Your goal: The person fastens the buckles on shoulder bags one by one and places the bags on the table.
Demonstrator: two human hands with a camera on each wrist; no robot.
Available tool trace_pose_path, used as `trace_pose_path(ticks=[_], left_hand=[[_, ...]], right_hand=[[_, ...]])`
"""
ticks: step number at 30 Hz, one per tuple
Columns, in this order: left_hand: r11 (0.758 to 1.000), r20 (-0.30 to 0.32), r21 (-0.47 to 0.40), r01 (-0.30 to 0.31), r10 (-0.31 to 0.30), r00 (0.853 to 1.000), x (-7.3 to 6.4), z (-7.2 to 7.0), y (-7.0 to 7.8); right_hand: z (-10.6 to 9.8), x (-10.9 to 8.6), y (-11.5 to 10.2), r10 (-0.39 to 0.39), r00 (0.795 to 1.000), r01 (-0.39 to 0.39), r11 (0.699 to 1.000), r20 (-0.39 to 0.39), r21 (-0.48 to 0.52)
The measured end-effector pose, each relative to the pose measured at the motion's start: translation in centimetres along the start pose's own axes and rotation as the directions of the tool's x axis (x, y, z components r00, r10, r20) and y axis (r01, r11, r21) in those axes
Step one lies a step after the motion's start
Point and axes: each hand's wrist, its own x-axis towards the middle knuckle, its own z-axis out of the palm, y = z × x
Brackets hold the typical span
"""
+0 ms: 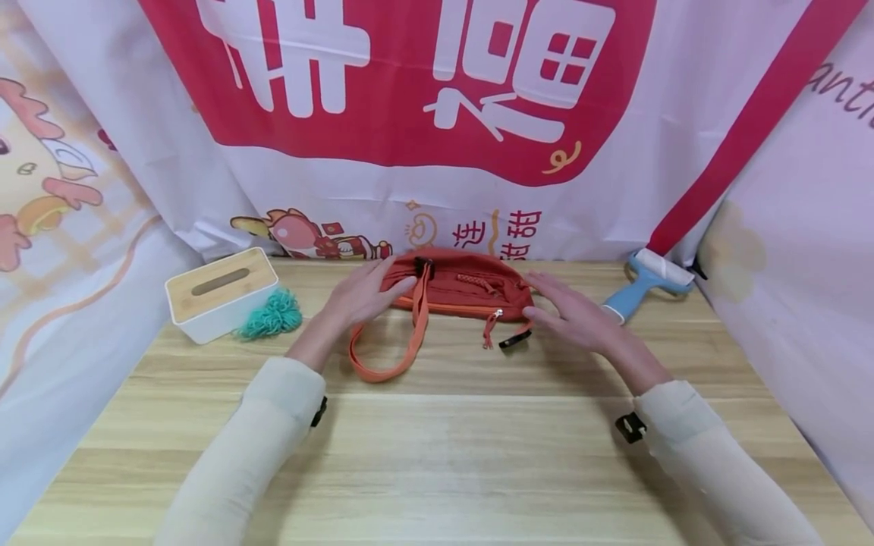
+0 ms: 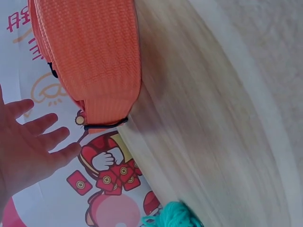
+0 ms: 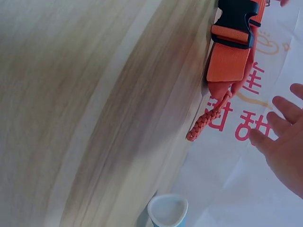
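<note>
A red waist bag [image 1: 471,284] with an orange zipper lies at the back of the table, its orange strap [image 1: 382,375] looped toward the front. My left hand [image 1: 362,292] is at the bag's left end, fingers extended. In the left wrist view that hand [image 2: 33,146] has its fingers spread beside the orange webbing [image 2: 90,52]. At the bag's right end is my right hand [image 1: 570,311], its fingers straight. A black buckle [image 1: 515,340] hangs off that end; the right wrist view shows the buckle [image 3: 236,21] and a braided zipper pull [image 3: 210,118] near the right hand [image 3: 284,137].
To the left stands a white tissue box [image 1: 221,292] with a wooden lid, a teal yarn pompom [image 1: 271,314] against it. A blue-handled lint roller [image 1: 649,282] lies at the back right. Printed cloth [image 1: 410,174] hangs behind and on both sides of the wooden table [image 1: 444,462].
</note>
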Motion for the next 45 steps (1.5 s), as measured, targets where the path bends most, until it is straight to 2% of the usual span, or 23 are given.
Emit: trace_pose_path(ticks=[7, 15, 19, 25, 28, 32, 40, 45], left_hand=[[0.985, -0.019, -0.169, -0.034, 0.031, 0.999, 0.8, 0.0, 0.3], [0.938, 0.024, -0.346, 0.008, 0.001, 1.0, 1.8, 0.5, 1.1], [0.93, 0.047, -0.368, 0.01, 0.007, 0.999, 2.4, 0.6, 1.7], [0.936, 0.089, -0.351, 0.017, 0.015, 0.996, 3.0, 1.2, 2.2], [0.917, 0.105, -0.399, 0.029, 0.014, 0.994, 3.3, 1.3, 2.4], [0.879, 0.129, -0.473, 0.068, -0.007, 0.992, 3.8, 1.2, 2.7], [0.864, 0.1, -0.483, 0.144, -0.109, 0.989, 4.2, 1.5, 2.6], [0.817, 0.109, -0.538, 0.208, -0.177, 0.978, 4.6, 1.7, 2.5]], right_hand=[[0.2, 0.0, -0.6, -0.048, 0.999, 0.048, 0.995, -0.004, 0.082], [0.1, -0.1, -0.7, -0.103, 0.994, 0.097, 0.981, 0.024, 0.168], [0.2, -0.2, -0.8, -0.106, 0.994, 0.098, 0.976, 0.028, 0.196], [0.4, -0.4, -0.7, -0.124, 0.992, 0.114, 0.965, 0.025, 0.237], [0.4, -0.7, -0.6, -0.109, 0.994, 0.101, 0.963, 0.018, 0.25], [0.2, -0.7, -0.6, -0.093, 0.995, 0.084, 0.96, 0.02, 0.267], [0.7, -0.2, -0.6, -0.111, 0.993, 0.092, 0.955, 0.049, 0.282], [0.8, -0.2, -0.5, -0.111, 0.991, 0.086, 0.955, 0.072, 0.284]])
